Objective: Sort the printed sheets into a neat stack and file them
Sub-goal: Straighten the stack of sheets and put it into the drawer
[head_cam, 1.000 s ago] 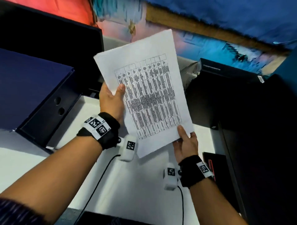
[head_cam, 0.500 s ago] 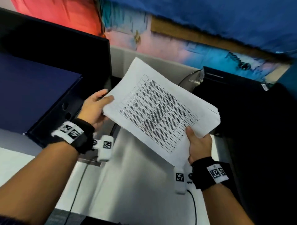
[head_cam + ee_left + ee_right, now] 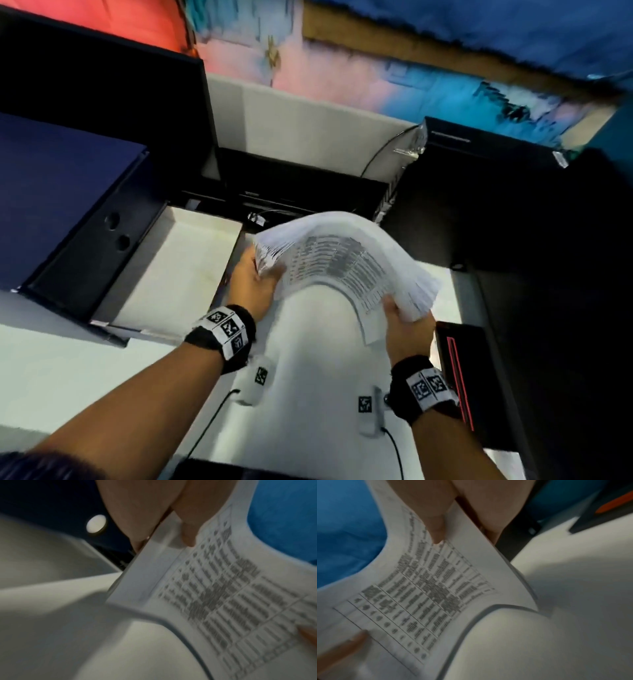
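A stack of printed sheets (image 3: 346, 260) with a dense table on top arches upward between both hands above the white desk (image 3: 308, 377). My left hand (image 3: 255, 279) grips the left edge, thumb on top, as the left wrist view shows on the sheets (image 3: 214, 595). My right hand (image 3: 402, 320) grips the right edge, where the page ends fan out unevenly. The right wrist view shows its thumb (image 3: 436, 524) pressing the top sheet (image 3: 428, 595). An open dark blue box file (image 3: 144, 260) with a pale inside lies at the left.
A black monitor (image 3: 102, 113) stands behind the box file. A black case (image 3: 479, 192) stands at the right, with a black and red object (image 3: 462, 377) near my right wrist. Cables run from both wrist cameras across the desk.
The stack has come down from upright to low over the desk and now bows upward. My left hand went from the stack's corner to a grip on its left edge.
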The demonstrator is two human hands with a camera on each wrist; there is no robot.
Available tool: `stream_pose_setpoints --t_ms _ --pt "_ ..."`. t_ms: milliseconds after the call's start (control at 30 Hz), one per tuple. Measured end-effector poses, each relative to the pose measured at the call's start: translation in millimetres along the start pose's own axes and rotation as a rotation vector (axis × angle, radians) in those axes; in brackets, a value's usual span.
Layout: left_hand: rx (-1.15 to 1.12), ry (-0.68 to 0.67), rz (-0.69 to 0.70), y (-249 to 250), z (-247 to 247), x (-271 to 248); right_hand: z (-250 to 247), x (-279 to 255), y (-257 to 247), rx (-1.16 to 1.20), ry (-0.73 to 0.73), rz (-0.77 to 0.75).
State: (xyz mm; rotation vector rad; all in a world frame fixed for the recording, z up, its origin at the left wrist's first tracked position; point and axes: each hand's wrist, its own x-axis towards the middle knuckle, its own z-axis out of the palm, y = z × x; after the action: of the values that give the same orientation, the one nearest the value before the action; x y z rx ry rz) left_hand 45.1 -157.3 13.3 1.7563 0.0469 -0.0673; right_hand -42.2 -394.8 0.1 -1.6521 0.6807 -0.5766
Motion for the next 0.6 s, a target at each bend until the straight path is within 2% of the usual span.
stream_pose_setpoints --t_ms 67,267,367,433,533,600 --pt "0.029 -0.022 -0.085 -12.1 3.0 -3.7 -3.2 -4.3 15.8 0.001 0.007 0.127" --pt "0.041 0.009 -0.121 1.0 12.6 6.9 -8.6 11.3 18.5 0.03 0.004 0.24" --pt "0.052 -0.038 -0.044 24.6 2.6 22.5 -16.8 25.8 -3.9 0.061 -0.019 0.202" --pt "0.012 -0.109 -0.048 39.4 -15.7 37.0 -26.0 32.2 -26.3 0.033 -0.042 0.126" --pt "0.091 -0.238 -0.143 53.4 -50.2 57.6 -31.3 28.6 -40.3 0.074 -0.215 0.127" --pt "0.255 -0.209 -0.206 57.8 -82.0 59.4 -17.5 15.9 -38.3 0.127 -0.408 0.208"
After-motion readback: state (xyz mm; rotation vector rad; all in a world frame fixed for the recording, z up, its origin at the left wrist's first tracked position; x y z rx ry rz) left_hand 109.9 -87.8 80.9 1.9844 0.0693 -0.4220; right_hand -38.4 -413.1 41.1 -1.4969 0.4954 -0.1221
